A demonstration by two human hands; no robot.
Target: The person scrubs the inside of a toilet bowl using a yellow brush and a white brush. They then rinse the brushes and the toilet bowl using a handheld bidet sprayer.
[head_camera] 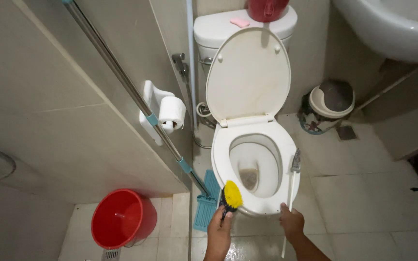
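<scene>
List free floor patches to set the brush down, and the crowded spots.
Free: tiled floor right of the toilet, between the lidded bin and right hand. Crowded: left of the toilet, where the mop and red bucket stand by the left hand holding the yellow brush.

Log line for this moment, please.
left hand: holds yellow brush at toilet rim | right hand: on rim | seat up

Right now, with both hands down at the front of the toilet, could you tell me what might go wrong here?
1. The left hand holds the yellow brush at the toilet rim; scrubbing could flick dirty water onto the toilet paper roll.
2. The floor by the hands looks wet, so slipping seems possible.
3. The long-handled brush by the right hand leans on the rim and might slide off.
</scene>
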